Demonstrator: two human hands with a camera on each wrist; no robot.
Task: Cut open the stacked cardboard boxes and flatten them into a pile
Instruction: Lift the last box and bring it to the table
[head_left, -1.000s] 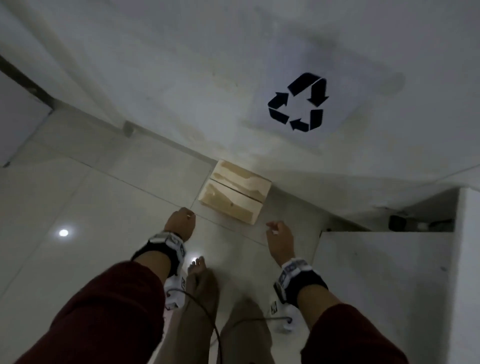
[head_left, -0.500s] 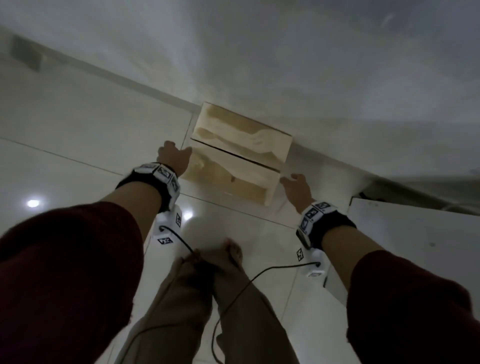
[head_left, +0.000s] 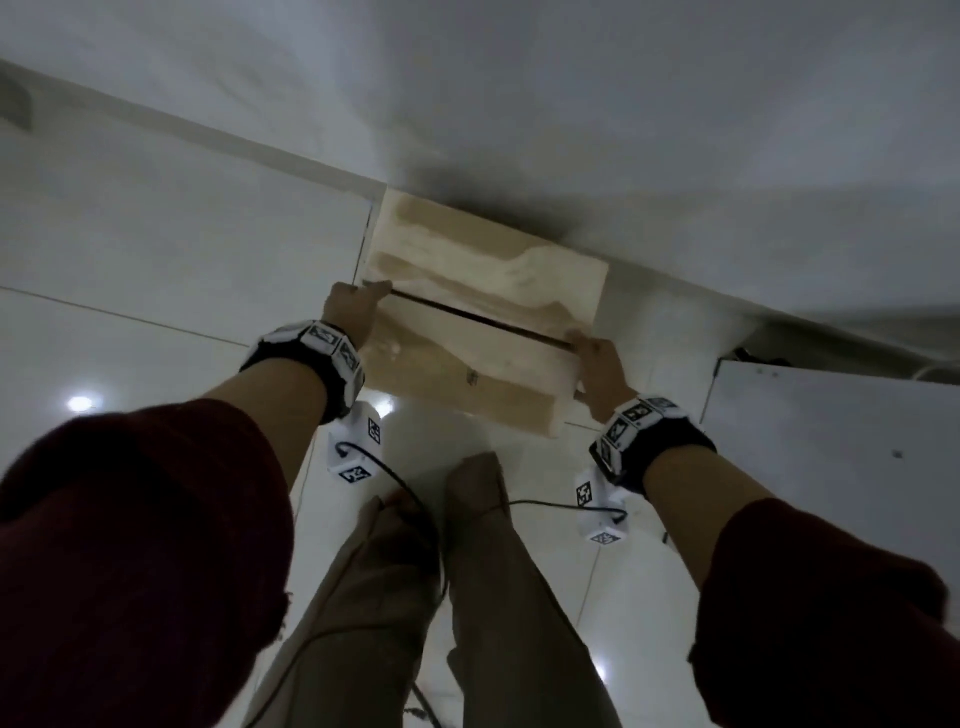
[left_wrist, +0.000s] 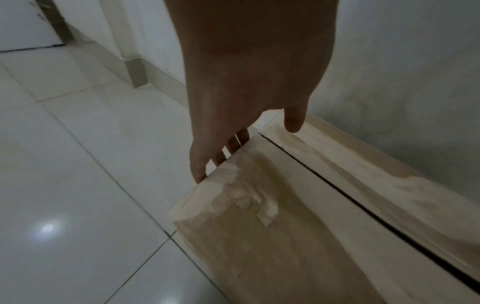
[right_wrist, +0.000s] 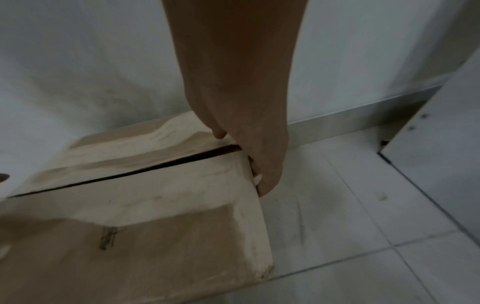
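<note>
Cardboard is the landmark: a tan, rectangular cardboard box stands on the glossy white tiled floor, its far side pushed up against the pale grey wall. A dark slit runs across its top between the two closed flaps, and torn strips of pale tape cling to the cardboard near its corners.

To the left of the box, the left hand is laid against the box's left end. In the left wrist view its fingers point straight down along that side face, touching the upper edge, while the thumb reaches over the top close to the slit; the hand is spread flat rather than clenched around anything. A black wristband with white marker tiles circles the wrist, and a dark red sleeve covers the forearm behind it.

Below the box, nearer the person, beige trouser legs stand on the floor, with a thin black cable looping across them.

To the right of the box, the right hand presses on the box's right end at the slit. Its fingers hook around the right edge of the near flap, and the thumb rests on the top beside the slit. Farther right of the box, a white flat panel leans or lies by the wall; which, I cannot tell.
</note>
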